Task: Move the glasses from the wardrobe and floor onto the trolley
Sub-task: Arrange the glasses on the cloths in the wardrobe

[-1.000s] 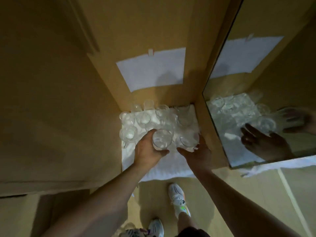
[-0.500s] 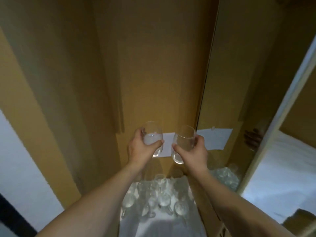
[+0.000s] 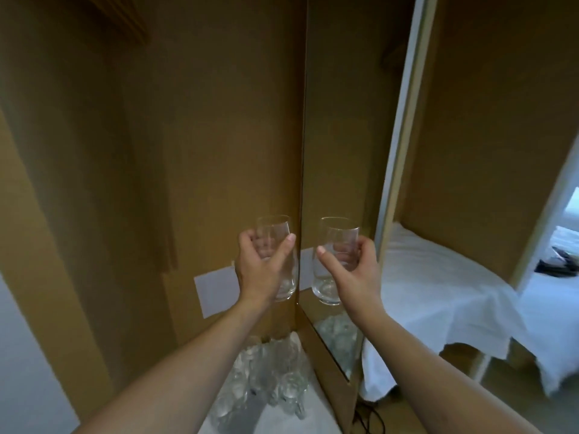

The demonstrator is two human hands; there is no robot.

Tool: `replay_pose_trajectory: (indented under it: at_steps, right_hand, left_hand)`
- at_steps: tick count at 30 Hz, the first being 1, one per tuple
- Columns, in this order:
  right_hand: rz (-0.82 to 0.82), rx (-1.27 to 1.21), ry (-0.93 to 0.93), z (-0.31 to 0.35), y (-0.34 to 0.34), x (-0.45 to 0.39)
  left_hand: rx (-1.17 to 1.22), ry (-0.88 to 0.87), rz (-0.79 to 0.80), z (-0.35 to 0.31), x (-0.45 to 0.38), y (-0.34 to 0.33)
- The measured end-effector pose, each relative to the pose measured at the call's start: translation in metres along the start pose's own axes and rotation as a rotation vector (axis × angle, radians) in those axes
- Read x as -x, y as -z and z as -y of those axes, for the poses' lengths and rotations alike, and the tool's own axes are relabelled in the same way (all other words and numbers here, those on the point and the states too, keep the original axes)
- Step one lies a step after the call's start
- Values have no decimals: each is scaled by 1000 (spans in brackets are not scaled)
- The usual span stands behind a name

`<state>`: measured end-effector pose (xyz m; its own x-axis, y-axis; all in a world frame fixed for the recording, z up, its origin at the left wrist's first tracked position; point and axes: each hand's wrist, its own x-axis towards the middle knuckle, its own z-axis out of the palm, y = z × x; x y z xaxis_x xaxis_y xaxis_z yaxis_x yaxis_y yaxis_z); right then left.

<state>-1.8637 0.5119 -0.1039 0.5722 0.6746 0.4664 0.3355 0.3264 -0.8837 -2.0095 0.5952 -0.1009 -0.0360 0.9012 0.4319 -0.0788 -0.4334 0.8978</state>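
Both hands are up at about the same height, each with a clear glass. The left hand [image 3: 258,270] is wrapped around the left glass [image 3: 279,255], fingers curled behind the bowl and thumb across the near side, so the glass sits upright and off any surface. The right hand [image 3: 352,270] does the same with the right glass [image 3: 335,261], thumb pressed along the near side, fingers curled round the far side, glass upright too. The two glasses are near each other but not touching, one on each side of the mirror door's edge [image 3: 302,151].

Way below, the rest of the glasses [image 3: 269,374] are bunched together on a white cloth [image 3: 294,418] on the wardrobe floor, packed into the back right corner against the wardrobe's back panel [image 3: 203,136]. A white sheet of paper [image 3: 216,288] is stuck low on that panel, behind the left wrist. Off to the right there's a bed with white bedding [image 3: 438,277].
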Motion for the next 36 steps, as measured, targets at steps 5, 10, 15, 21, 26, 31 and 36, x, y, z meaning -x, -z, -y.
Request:
replay_pose_trajectory:
  at_steps: [5, 10, 15, 21, 26, 31, 36]
  right_hand:
    - [-79, -23, 11, 3, 63, -2]
    - [-140, 5, 6, -6, 150, -6]
    - [-218, 65, -23, -21, 240, -3]
    - [-237, 73, -92, -37, 323, -2]
    - [-210, 88, -134, -51, 367, -8]
    - [-229, 78, -169, -69, 390, -15]
    - [-220, 82, -208, -92, 400, -35]
  left_hand:
    - [26, -31, 57, -23, 31, -52]
    - [47, -32, 133, -48, 78, -117]
    - [34, 11, 180, -63, 134, -183]
    - [-31, 74, 206, -62, 187, -249]
    - [-77, 132, 187, -56, 214, -287]
    - [-140, 143, 190, -48, 214, -317]
    - [-144, 168, 208, -27, 192, -350]
